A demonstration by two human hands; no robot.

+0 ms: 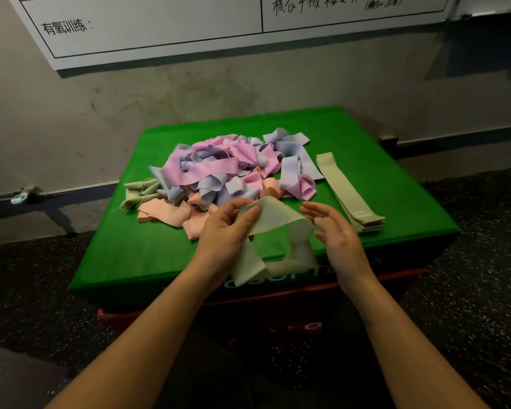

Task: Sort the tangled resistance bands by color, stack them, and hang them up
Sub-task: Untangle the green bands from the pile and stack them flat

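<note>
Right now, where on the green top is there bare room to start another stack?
Bare green cover lies at front left, between the peach bands and the front edge, and behind the tangled pile. Crowded: the pile's middle, and right, beside the pale green stack.

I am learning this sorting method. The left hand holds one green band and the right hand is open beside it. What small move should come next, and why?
Probably the right hand should take the loose end of the green band that the left hand pinches, and pull it flat. It hangs twisted, while the green stack at the right lies flat and waits for it.
</note>
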